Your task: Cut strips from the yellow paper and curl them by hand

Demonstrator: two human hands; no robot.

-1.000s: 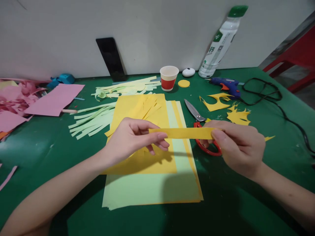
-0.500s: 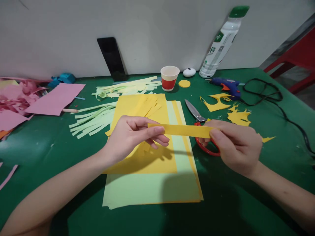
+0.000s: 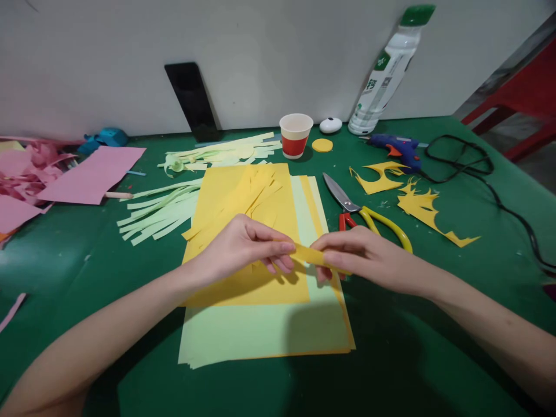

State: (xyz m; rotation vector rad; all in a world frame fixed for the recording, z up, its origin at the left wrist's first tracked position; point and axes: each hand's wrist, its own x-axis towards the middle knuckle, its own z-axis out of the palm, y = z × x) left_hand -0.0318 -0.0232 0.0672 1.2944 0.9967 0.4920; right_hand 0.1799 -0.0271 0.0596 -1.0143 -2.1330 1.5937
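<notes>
A narrow yellow paper strip [image 3: 309, 255] stretches between my two hands, above the stacked sheets. My left hand [image 3: 256, 246] pinches its left end between thumb and fingers. My right hand [image 3: 365, 255] grips the strip farther right, and part of it is hidden by the fingers. Below lie a yellow paper sheet [image 3: 243, 289] with cut yellow strips [image 3: 260, 185] on it and light green sheets [image 3: 260, 333] underneath. Just beyond my right hand rest scissors [image 3: 343, 194] with red and yellow handles, partly covered by that hand.
Fringed green paper [image 3: 167, 214] lies left of the stack, pink paper [image 3: 95, 176] farther left. At the back stand a phone [image 3: 191, 98], a paper cup [image 3: 296, 139] and a bottle [image 3: 384, 81]. A glue gun [image 3: 399, 149] with a black cord and yellow scraps [image 3: 421, 205] lie right.
My right hand has moved left and slightly down, closer to my left hand, and its hold on the strip has shifted inward. The scissors' yellow handle now shows. The view has shifted slightly.
</notes>
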